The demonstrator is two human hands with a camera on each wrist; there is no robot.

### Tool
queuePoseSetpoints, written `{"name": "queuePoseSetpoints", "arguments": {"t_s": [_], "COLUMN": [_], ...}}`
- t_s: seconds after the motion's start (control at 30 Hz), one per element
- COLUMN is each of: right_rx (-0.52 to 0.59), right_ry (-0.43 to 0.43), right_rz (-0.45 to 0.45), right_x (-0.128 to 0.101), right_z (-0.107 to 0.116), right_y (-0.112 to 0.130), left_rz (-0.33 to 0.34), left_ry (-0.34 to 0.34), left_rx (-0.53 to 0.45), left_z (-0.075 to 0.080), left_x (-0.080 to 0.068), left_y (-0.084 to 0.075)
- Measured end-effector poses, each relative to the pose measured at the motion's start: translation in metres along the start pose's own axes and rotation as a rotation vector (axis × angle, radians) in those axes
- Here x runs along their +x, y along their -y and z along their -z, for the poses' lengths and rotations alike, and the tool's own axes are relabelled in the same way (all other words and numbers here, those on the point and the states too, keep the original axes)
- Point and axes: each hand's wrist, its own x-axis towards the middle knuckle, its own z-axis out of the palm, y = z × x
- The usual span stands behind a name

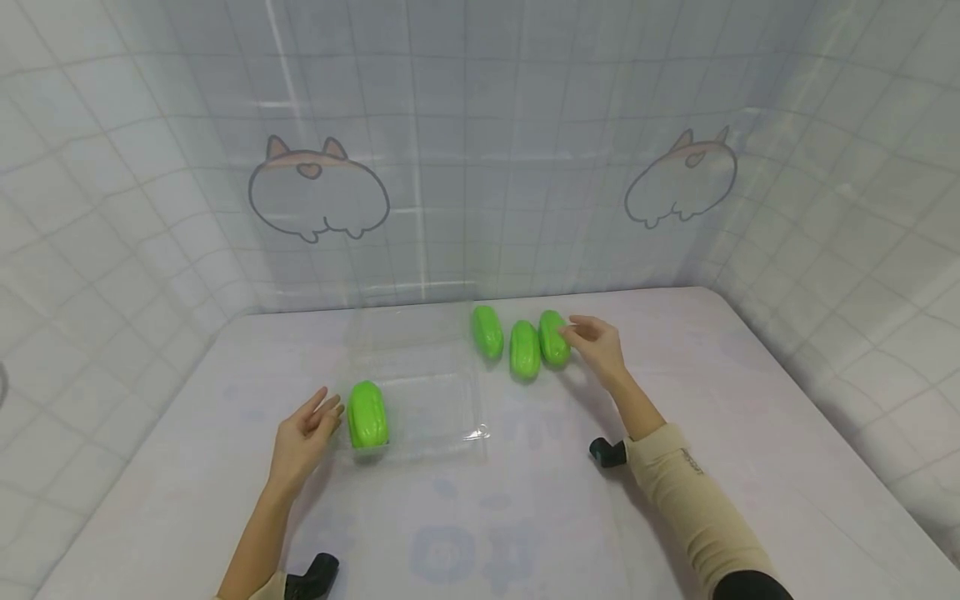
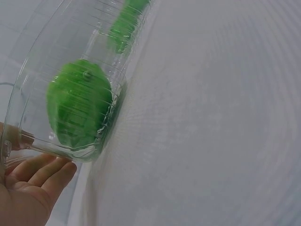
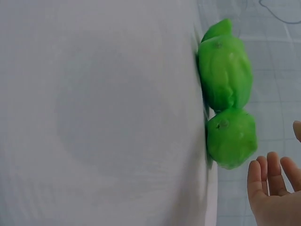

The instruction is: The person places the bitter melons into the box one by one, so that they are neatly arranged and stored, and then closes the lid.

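Observation:
A clear plastic box (image 1: 438, 408) with its lid raised at the back lies left of the table's middle. Inside its left end is a glossy green oblong vegetable, cucumber-like in shape (image 1: 367, 415). My left hand (image 1: 303, 437) is beside that end, fingers loosely bent, their tips near the box wall (image 2: 70, 153); whether they touch is unclear. Three more such green vegetables lie right of the box: one on the left (image 1: 488, 332), one in the middle (image 1: 524, 350) and one on the right (image 1: 553, 337). My right hand (image 1: 597, 346) is by the right one, fingers relaxed and gripping nothing.
The table (image 1: 555, 517) has a pale cloth with faint prints. Tile-patterned sheets, one a back curtain (image 1: 510, 208) with animal drawings, close in the back and both sides. Black devices (image 1: 607, 452) are worn at both wrists.

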Motion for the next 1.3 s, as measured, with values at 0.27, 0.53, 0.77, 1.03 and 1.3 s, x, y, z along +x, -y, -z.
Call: {"name": "queuePoseSetpoints", "arguments": {"t_s": [0.27, 0.53, 0.77, 1.03, 1.3], "right_rx": [-0.05, -0.094, -0.163, -0.224, -0.246], "right_ry": [-0.066, 0.011, 0.083, 0.133, 0.153], "right_rz": [-0.061, -0.181, -0.234, -0.231, -0.257], "right_x": [0.012, 0.022, 0.027, 0.031, 0.032], "right_z": [0.001, 0.0, -0.004, -0.009, -0.011], "right_y": [-0.012, -0.015, -0.018, -0.017, -0.016], "left_rz": [0.004, 0.026, 0.026, 0.015, 0.006], "left_ry": [0.002, 0.001, -0.003, -0.007, -0.004], "left_rx": [-0.007, -0.01, 0.0, 0.009, 0.0], "left_z": [0.001, 0.002, 0.002, 0.001, 0.0], "left_x": [0.0, 0.001, 0.001, 0.0, 0.002], "left_y": [0.0, -0.001, -0.001, -0.001, -0.001]}}
